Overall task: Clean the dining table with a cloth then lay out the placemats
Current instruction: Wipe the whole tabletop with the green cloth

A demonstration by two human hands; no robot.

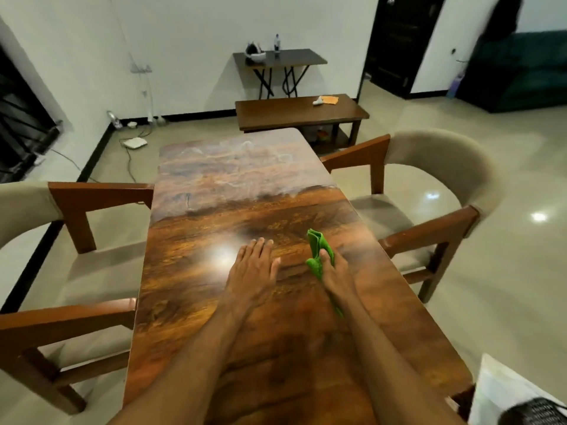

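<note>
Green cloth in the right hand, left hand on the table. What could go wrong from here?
The far end of the table looks hazy with white streaks, beyond both hands; it could get skipped.
The left hand lies flat on the shiny part and may leave prints.
The green cloth is bunched in the right hand, so it might smear rather than wipe.

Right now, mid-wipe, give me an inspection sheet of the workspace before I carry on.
Surface: dining table, glossy near half, hazy white smears on far half.
Job's things: green cloth, in hand; placemats not seen.
Clutter: white-and-black item at near right corner, unidentifiable.
Hands: left hand flat on the table; right hand grips the cloth.
Cables: cables and white box on floor, far left.
Surroundings: left chair, right chair; low table and side table beyond.
</note>
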